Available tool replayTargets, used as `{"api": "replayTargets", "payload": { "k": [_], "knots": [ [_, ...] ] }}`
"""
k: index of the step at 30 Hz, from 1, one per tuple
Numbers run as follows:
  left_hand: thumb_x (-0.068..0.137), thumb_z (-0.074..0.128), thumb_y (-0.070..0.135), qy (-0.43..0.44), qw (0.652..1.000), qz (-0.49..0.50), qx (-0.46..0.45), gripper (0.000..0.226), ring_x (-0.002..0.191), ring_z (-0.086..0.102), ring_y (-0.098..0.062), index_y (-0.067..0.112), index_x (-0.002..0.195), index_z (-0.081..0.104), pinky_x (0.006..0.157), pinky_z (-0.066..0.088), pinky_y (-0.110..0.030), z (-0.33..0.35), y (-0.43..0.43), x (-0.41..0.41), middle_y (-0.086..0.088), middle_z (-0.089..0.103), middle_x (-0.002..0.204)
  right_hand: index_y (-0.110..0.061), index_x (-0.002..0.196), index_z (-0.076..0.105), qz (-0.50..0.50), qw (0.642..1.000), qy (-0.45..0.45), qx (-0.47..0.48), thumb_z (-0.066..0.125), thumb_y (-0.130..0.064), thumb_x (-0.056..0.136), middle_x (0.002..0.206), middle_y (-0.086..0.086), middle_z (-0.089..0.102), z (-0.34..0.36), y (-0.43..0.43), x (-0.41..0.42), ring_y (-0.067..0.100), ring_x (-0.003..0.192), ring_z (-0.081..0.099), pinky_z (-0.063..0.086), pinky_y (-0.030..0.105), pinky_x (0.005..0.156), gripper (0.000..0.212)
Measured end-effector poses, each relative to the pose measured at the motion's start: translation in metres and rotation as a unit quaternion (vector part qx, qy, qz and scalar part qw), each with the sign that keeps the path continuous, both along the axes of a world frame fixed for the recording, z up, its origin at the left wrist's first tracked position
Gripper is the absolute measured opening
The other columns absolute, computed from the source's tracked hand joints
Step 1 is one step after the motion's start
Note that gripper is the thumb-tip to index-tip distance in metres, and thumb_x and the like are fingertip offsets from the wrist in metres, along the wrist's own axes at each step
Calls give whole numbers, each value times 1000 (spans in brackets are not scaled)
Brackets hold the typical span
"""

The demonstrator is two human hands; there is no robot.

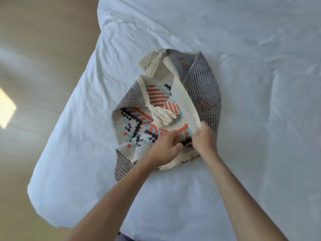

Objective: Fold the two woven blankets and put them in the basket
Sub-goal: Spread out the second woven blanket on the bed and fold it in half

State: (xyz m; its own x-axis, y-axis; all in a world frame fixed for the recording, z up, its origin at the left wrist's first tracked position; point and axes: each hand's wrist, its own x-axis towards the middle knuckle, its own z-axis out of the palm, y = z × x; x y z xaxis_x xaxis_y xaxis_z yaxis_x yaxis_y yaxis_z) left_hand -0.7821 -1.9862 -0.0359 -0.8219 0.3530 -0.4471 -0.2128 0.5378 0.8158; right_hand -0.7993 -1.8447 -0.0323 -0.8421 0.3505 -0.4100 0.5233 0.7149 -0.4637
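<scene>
**Head view, looking down.** At far left we see the pale floor (34, 49) with a patch of sunlight (7, 110). To its right the bed (173, 23), covered in a white sheet, fills the rest of the view. Near the middle of the bed lies the blanket (132, 122), loosely bunched. Its orange, blue and dark patterned face is turned up inside, and its grey ribbed reverse shows round the edges. A cream tassel (163, 117) rests on top. We cannot tell whether this heap is one blanket or two. At its near edge the left hand (165, 146) has its fingers curled, pinching the fabric. Just beside it the right hand (205, 138) grips the cream border with bent fingers. The basket is not in view. We judge the folding to be at its start, since the cloth is gathered, not flat. The next move calls for drawing the held edge out, spreading the blanket on the sheet and matching its corners.
</scene>
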Motion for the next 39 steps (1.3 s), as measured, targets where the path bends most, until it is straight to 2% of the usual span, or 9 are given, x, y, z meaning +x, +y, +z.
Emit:
{"api": "replayTargets", "payload": {
  "k": [4,9,11,17,21,27,30,34,39],
  "knots": [
    [83,53,16,146,971,63,-178,23,102,44,-21,11,106,53,89,40,-32,-15,25,17,-3,51,107,1,113,49,-36,998,-30,35,41,2,89,110,24,58,-10,78,38,39,101,54,35,32,68,25],
    [87,50,28,50,958,-3,-283,44,126,31,-26,19,129,39,107,25,-43,-26,73,41,-6,36,133,4,120,45,-83,992,-58,69,43,4,89,112,26,56,-17,170,89,40,101,55,39,35,70,30],
    [89,48,29,29,956,-27,-290,49,130,30,-28,20,135,35,109,23,-47,-30,99,54,-6,34,137,4,120,45,-108,989,-70,76,43,4,89,111,26,56,-20,205,108,41,100,55,41,37,70,31],
    [88,47,19,4,963,-152,-220,52,118,42,-27,20,138,31,99,40,-43,-36,184,93,-6,40,128,7,121,46,-196,969,-111,101,42,4,89,114,30,55,-28,308,171,43,102,54,42,38,74,32],
    [89,47,18,24,956,-175,-232,49,122,38,-25,17,136,34,101,39,-40,-42,226,106,-7,38,131,6,118,48,-212,965,-125,87,43,2,91,111,28,57,-34,345,204,41,98,56,40,34,69,28],
    [90,46,21,-10,914,-256,-314,54,131,32,-27,18,142,32,108,32,-44,-56,242,115,-9,33,142,-2,125,46,-187,976,-110,29,50,-8,89,116,20,57,-57,340,211,36,102,56,46,36,75,37],
    [88,47,17,-29,900,-282,-331,55,134,30,-27,22,141,35,111,29,-43,-66,233,120,-7,31,145,-4,136,39,-125,982,-59,130,60,-8,84,126,21,47,-65,327,214,38,114,46,43,45,89,56],
    [85,48,8,16,905,-276,-323,56,130,32,-25,18,138,37,108,34,-39,-73,233,127,-8,35,141,-5,121,54,-59,982,35,176,66,-1,75,119,19,50,-73,305,223,38,106,49,45,45,80,48],
    [87,47,6,65,929,-268,-249,42,122,40,-21,13,128,43,100,43,-32,-77,242,131,-7,43,130,-14,127,51,-67,983,-59,158,67,-8,78,129,17,44,-80,304,241,36,116,44,41,46,93,52]
  ]
}}
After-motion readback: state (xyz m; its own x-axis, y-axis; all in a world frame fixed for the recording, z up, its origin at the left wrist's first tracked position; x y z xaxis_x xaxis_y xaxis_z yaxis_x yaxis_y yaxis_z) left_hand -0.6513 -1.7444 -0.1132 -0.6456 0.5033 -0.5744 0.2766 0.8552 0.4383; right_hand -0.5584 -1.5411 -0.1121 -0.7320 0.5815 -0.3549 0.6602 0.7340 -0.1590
